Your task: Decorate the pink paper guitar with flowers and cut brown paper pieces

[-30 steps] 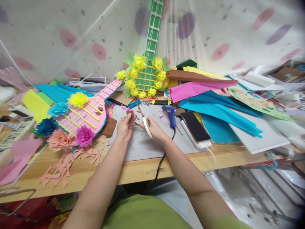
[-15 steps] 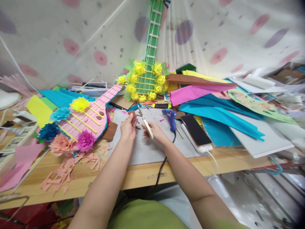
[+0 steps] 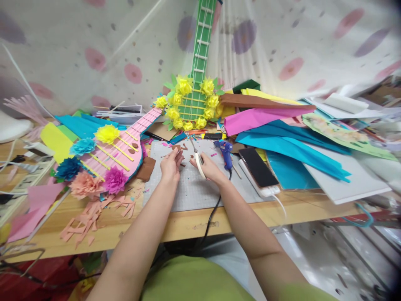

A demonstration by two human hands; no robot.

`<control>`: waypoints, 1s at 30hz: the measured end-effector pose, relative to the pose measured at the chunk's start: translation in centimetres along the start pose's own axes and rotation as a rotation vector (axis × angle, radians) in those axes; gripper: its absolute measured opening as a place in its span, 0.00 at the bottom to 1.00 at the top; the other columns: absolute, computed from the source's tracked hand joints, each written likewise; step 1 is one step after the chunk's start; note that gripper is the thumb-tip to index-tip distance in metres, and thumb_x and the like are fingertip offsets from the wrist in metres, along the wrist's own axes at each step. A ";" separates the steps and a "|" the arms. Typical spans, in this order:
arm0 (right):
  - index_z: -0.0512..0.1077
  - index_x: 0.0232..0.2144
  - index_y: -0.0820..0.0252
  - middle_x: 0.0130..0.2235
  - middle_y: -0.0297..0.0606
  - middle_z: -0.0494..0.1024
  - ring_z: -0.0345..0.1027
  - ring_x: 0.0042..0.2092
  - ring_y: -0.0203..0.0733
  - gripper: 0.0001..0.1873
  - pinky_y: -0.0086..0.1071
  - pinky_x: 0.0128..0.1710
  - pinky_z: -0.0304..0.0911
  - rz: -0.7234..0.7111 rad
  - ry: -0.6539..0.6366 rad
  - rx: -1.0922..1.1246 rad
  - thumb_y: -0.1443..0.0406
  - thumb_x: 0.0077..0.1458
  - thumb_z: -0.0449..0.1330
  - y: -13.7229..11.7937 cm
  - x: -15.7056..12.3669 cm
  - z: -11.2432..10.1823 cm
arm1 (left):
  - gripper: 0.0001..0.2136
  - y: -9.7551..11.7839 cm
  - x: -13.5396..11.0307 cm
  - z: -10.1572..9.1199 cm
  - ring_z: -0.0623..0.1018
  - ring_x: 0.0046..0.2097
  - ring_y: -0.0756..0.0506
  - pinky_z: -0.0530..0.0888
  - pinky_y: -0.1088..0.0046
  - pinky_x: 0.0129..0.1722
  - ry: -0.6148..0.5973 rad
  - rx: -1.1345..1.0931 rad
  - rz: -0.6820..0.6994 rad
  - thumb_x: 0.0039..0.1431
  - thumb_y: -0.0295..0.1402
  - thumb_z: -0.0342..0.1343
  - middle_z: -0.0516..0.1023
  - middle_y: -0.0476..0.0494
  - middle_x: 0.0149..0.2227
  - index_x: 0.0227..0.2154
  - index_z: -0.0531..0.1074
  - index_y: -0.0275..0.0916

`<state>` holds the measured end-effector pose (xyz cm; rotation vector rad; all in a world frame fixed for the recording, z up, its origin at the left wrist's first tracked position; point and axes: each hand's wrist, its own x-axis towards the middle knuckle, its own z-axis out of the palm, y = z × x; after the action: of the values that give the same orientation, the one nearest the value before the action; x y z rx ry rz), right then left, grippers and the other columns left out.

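My right hand (image 3: 210, 168) is wrapped round the white handles of a pair of scissors (image 3: 198, 160), whose blades point away from me over the mat. A tiny dark brown piece shows by its fingertips. My left hand (image 3: 170, 167) is just to the left, its fingers drawn together; what they hold, if anything, is too small to make out. Right beyond its fingertips is a small piece of brown paper (image 3: 176, 147). Both hands are above a grey cutting mat (image 3: 188, 196) dotted with scraps. A larger folded brown crepe paper piece (image 3: 146, 169) lies at the mat's left edge.
On the left lies a pink paper-flowered lute (image 3: 120, 152), with peach scraps (image 3: 84, 219) in front. A green instrument (image 3: 193, 104) with yellow flowers stands behind. To the right are a blue glue gun (image 3: 225, 152), a phone (image 3: 258, 167) and crepe paper sheets (image 3: 291, 144).
The scissors have swung, their blades now pointing more directly away from me. My right hand has shifted slightly right. The whole view has also moved a little.
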<state>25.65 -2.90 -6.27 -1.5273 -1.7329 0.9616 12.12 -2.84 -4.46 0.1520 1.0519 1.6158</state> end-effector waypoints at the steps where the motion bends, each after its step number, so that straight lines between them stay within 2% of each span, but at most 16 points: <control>1: 0.64 0.31 0.59 0.28 0.32 0.70 0.64 0.30 0.36 0.22 0.29 0.30 0.58 -0.019 -0.045 0.045 0.47 0.45 0.59 0.0 0.0 -0.1 | 0.03 -0.1 0.0 0.0 0.79 0.35 0.50 0.72 0.72 0.43 -0.006 0.002 -0.008 0.51 0.23 0.58 0.77 0.46 0.27 0.24 0.70 0.35; 6: 0.63 0.31 0.59 0.24 0.29 0.66 0.62 0.24 0.32 0.23 0.25 0.21 0.57 -0.018 -0.308 0.287 0.46 0.45 0.59 0.0 -0.4 -0.7 | 0.03 -0.5 0.1 -0.2 0.79 0.40 0.47 0.72 0.70 0.45 -0.034 -0.001 -0.031 0.50 0.26 0.59 0.78 0.44 0.30 0.25 0.70 0.36; 9: 0.63 0.28 0.59 0.23 0.28 0.66 0.60 0.21 0.31 0.23 0.25 0.18 0.57 -0.008 -0.372 0.326 0.47 0.43 0.62 0.0 -0.6 -1.2 | 0.02 -0.6 0.1 -0.4 0.79 0.40 0.47 0.72 0.70 0.45 -0.031 0.007 -0.031 0.50 0.26 0.59 0.78 0.44 0.30 0.26 0.70 0.35; 14: 0.61 0.24 0.58 0.19 0.28 0.64 0.58 0.19 0.31 0.25 0.26 0.17 0.55 0.002 -0.481 0.298 0.44 0.43 0.60 -0.6 -0.9 -1.6 | 0.03 -0.7 -0.1 0.0 0.79 0.37 0.49 0.73 0.72 0.42 -0.041 0.012 -0.032 0.51 0.24 0.57 0.78 0.45 0.29 0.25 0.70 0.35; 20: 0.58 0.19 0.57 0.15 0.27 0.60 0.53 0.17 0.29 0.27 0.26 0.16 0.52 -0.066 -0.546 0.291 0.41 0.44 0.56 -0.8 -0.9 -1.4 | 0.03 -1.0 -0.2 0.2 0.78 0.35 0.50 0.74 0.73 0.40 -0.066 0.043 -0.038 0.51 0.24 0.57 0.78 0.46 0.29 0.24 0.71 0.35; 26: 0.58 0.23 0.57 0.15 0.25 0.61 0.53 0.17 0.29 0.26 0.26 0.16 0.50 0.005 -0.541 0.295 0.41 0.43 0.57 -1.0 -1.0 -1.2 | 0.04 -1.1 -0.3 0.2 0.76 0.29 0.52 0.75 0.73 0.38 -0.072 0.037 -0.053 0.51 0.23 0.55 0.76 0.47 0.25 0.24 0.72 0.34; 30: 0.56 0.23 0.57 0.16 0.24 0.59 0.52 0.18 0.28 0.26 0.25 0.16 0.51 -0.009 -0.577 0.327 0.43 0.45 0.58 -1.1 -1.2 -1.4 | 0.05 -1.0 -0.3 0.2 0.76 0.27 0.53 0.75 0.76 0.35 -0.062 0.017 -0.054 0.48 0.22 0.56 0.75 0.49 0.23 0.21 0.70 0.34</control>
<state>26.38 -3.95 -4.63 -1.0904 -1.8243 1.7095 13.07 -3.00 -4.97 0.1824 1.0143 1.5441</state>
